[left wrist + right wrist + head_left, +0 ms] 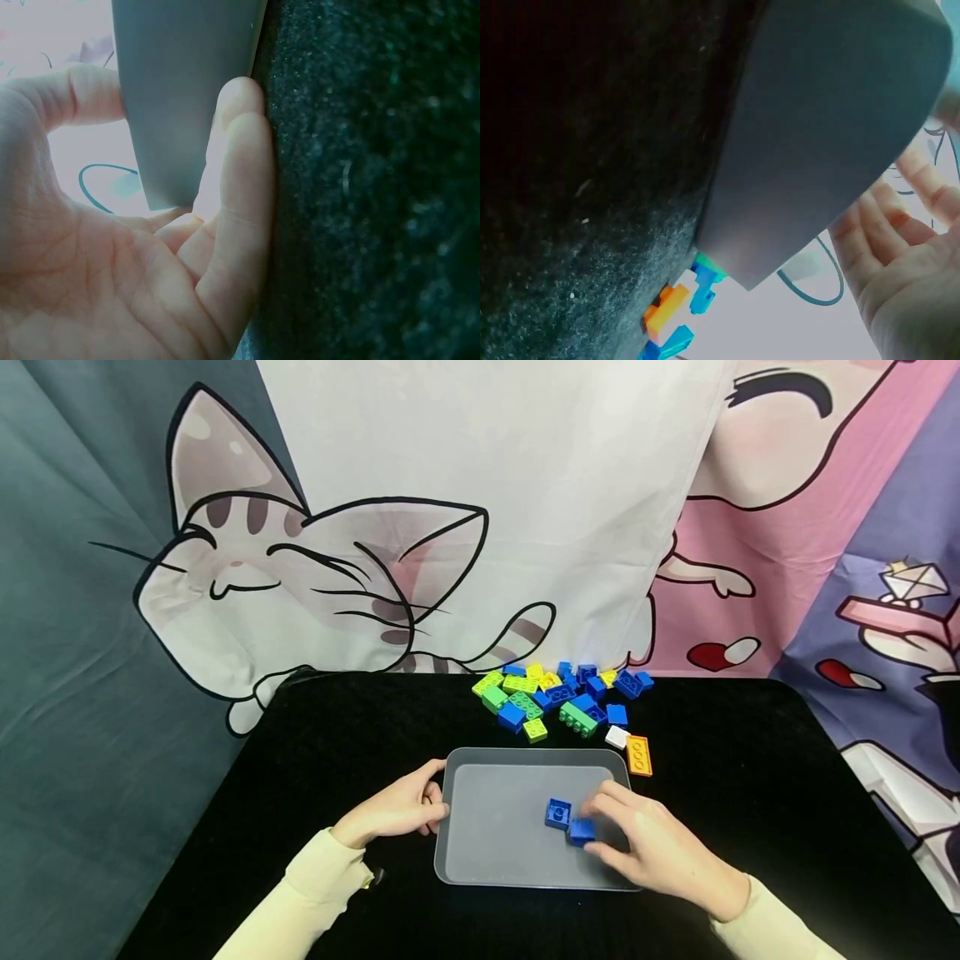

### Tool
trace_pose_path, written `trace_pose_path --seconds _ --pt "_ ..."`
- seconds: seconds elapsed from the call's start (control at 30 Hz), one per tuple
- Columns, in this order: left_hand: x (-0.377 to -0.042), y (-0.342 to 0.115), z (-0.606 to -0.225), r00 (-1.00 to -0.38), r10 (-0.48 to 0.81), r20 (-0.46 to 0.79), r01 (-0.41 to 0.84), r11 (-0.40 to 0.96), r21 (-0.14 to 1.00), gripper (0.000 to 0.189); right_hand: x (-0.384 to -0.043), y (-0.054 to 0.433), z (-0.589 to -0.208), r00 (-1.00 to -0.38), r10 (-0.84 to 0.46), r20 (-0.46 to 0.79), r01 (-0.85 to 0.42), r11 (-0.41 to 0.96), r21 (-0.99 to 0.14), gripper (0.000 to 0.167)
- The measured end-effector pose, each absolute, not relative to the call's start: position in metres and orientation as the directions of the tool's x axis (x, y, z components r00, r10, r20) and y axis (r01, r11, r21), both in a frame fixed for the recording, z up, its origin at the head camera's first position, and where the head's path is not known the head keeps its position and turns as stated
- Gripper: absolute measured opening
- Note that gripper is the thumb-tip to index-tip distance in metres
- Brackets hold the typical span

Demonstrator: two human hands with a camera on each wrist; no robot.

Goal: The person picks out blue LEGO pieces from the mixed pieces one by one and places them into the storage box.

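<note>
My left hand (397,804) holds the grey tray (495,881) at its left edge. In the left wrist view the thumb and fingers (244,172) lie on either side of the tray wall (172,97). Inside the tray, right of the middle, are two small blue bricks, one hollow side up (558,813) and the other (581,832) nearer my right hand (648,843). That hand is over the tray's right side, its thumb and fingers spread at the nearer brick, fingertips blurred. In the right wrist view the tray wall (817,135) hides the bricks and fingertips.
Behind the tray lies a pile of blue, green and yellow bricks (558,693). A white brick (617,737) and an orange brick (639,755) lie by its far right corner. Black cloth covers the table (360,718); a printed curtain (487,443) hangs behind.
</note>
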State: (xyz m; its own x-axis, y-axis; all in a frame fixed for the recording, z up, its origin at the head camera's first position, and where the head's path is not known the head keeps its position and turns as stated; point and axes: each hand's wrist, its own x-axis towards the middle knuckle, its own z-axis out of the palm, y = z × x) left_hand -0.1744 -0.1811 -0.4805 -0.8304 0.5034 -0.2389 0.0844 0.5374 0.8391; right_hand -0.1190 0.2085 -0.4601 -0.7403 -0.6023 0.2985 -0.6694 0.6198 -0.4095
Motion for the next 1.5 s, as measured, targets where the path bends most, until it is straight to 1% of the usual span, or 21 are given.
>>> trace_pose_path --seconds 0.13,0.23,0.53,0.8,1.13,1.5 --pt "-0.174 -0.181 -0.480 -0.831 0.502 -0.240 0.083 0.538 0.839 0.076 -0.117 0.209 -0.461 -0.739 -0.607 0.292 -0.673 0.645 -0.363 0.063" --pt "-0.173 -0.180 -0.480 -0.831 0.498 -0.246 0.075 0.539 0.839 0.076 -0.118 0.210 -0.462 -0.739 -0.605 0.296 -0.674 0.660 -0.333 0.069" --pt "-0.173 -0.180 -0.480 -0.834 0.492 -0.250 0.070 0.543 0.837 0.075 -0.127 0.210 -0.457 -0.741 -0.595 0.311 -0.671 0.675 -0.308 0.066" --pt "-0.173 -0.180 -0.480 -0.833 0.496 -0.246 0.075 0.542 0.837 0.076 -0.146 0.214 -0.452 -0.750 -0.573 0.330 -0.659 0.692 -0.294 0.067" --pt "-0.174 -0.180 -0.480 -0.827 0.507 -0.242 0.085 0.538 0.839 0.074 -0.185 0.230 -0.449 -0.753 -0.536 0.382 -0.645 0.716 -0.267 0.065" --pt "-0.174 -0.181 -0.480 -0.832 0.502 -0.239 0.084 0.538 0.838 0.075 -0.236 0.255 -0.455 -0.817 -0.445 0.367 -0.563 0.752 -0.343 0.058"
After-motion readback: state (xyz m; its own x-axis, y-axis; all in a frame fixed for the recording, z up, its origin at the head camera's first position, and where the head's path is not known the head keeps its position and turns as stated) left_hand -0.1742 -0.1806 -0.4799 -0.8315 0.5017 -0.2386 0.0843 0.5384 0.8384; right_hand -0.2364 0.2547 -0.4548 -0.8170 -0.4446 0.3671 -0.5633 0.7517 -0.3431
